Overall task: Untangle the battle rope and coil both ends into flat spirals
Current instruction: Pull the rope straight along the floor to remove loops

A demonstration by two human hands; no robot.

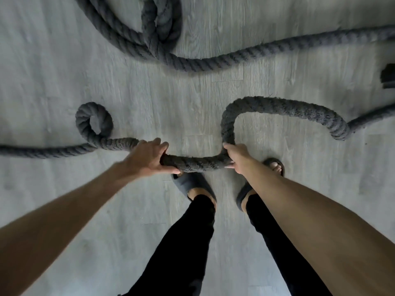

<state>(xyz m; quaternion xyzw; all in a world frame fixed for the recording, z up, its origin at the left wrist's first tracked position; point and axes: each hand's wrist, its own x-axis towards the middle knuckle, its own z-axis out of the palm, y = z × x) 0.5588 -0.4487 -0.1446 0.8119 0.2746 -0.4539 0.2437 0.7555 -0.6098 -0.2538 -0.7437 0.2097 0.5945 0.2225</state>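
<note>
While the left grip [147, 160] and right grip [236, 159] each clench the battle rope [196, 163], a short span runs between them above the sandalled feet. The rest lies on the plank floor [64, 77].

Head view, only view: 1 small loop [94, 122] sits left, and a crossed tangle [159, 26] lies further out.

Judgement: thick, twisted, fuzzy strands, so heavy, limp over long runs, stiff in tight bends, not slippery. Take hold beside the tangle, 2-handed, lifting short lengths.

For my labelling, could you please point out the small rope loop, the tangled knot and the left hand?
small rope loop [82, 122], head view, its left curve
tangled knot [158, 37], head view, bunched strands
left hand [143, 159], head view, back of hand
</note>
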